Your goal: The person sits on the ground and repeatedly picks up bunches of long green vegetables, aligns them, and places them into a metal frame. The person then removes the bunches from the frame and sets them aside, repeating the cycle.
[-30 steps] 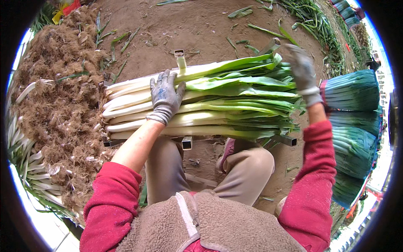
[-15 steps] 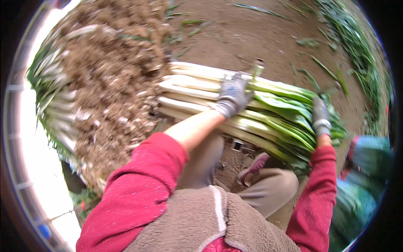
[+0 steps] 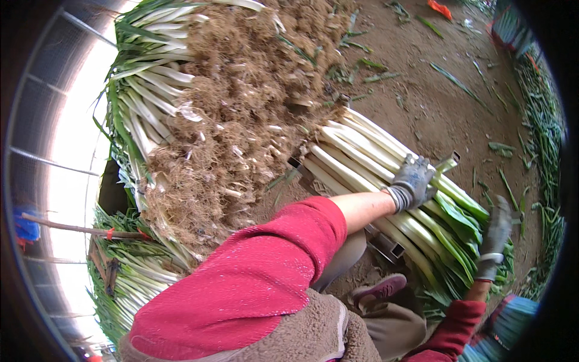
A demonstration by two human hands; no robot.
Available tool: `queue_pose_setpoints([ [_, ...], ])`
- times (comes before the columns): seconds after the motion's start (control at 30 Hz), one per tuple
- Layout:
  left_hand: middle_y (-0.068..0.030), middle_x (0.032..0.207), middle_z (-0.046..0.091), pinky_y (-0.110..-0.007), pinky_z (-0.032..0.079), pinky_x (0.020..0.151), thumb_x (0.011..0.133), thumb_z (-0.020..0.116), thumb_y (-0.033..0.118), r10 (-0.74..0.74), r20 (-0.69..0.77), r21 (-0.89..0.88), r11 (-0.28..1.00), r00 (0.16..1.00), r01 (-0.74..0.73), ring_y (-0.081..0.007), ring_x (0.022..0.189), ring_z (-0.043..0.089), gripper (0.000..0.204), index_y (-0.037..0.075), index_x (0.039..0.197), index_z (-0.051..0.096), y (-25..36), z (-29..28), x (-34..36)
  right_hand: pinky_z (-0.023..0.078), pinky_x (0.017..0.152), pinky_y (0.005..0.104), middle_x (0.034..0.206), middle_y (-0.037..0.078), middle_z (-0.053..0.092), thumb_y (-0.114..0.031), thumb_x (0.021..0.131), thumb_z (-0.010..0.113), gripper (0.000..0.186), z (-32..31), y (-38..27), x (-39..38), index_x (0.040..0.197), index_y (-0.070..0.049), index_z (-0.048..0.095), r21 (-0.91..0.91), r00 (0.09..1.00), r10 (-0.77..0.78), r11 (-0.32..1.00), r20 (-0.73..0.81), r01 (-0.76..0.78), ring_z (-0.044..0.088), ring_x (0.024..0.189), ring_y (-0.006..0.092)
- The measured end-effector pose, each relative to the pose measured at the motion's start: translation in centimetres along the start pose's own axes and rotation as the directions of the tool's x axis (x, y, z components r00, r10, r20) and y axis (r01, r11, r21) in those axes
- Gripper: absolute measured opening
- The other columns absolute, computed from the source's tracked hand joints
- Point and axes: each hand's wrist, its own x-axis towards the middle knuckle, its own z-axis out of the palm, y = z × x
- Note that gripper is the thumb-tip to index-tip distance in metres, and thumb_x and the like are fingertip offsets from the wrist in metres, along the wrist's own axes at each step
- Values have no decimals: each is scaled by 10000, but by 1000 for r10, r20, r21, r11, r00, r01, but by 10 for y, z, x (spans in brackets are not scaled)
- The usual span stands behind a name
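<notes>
A layered row of large green onions (image 3: 350,154) lies on a low metal frame (image 3: 386,247), with white stalks toward the far left and green leaves toward the right. My left hand (image 3: 412,184), in a grey glove, rests on top of the stalks with its fingers spread. At the leafy end my right hand (image 3: 496,232), also gloved, is held flat against the leaves with its fingers stretched out. The root ends face the large heap. Most of the frame is hidden under the onions.
A big heap of onions with brown roots (image 3: 235,114) fills the left side. More onions (image 3: 142,286) lie below a wooden stick (image 3: 84,228). Cut green leaves (image 3: 543,145) are piled along the right edge. Blue-green wrapped bundles (image 3: 506,329) stand at lower right.
The view has swung left, showing more of the heap, and the onions and hands now appear lower and farther right. Both hands stay on the same row of onions.
</notes>
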Motion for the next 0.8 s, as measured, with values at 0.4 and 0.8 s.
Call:
queue_pose_setpoints([
  [0.4, -172, 1442, 492, -446, 273, 1151, 943, 474, 467, -48, -101, 29, 998, 994, 52, -302, 1377, 413, 576, 61, 1343, 553, -133, -29, -14, 204, 1168, 421, 1490, 117, 446, -401, 997, 437, 532, 41, -115, -14, 1442, -110, 471, -253, 929, 204, 959, 308, -126, 361, 1394, 293],
  [0.8, -170, 1471, 462, -448, 251, 1167, 956, 460, 485, -225, -131, 93, 967, 965, 238, -341, 1387, 391, 569, 109, 1377, 538, -193, -47, -45, 215, 1165, 422, 1467, 120, 474, -434, 1010, 382, 539, 52, -119, -18, 1423, -106, 497, -270, 950, 222, 950, 218, -160, 374, 1386, 285],
])
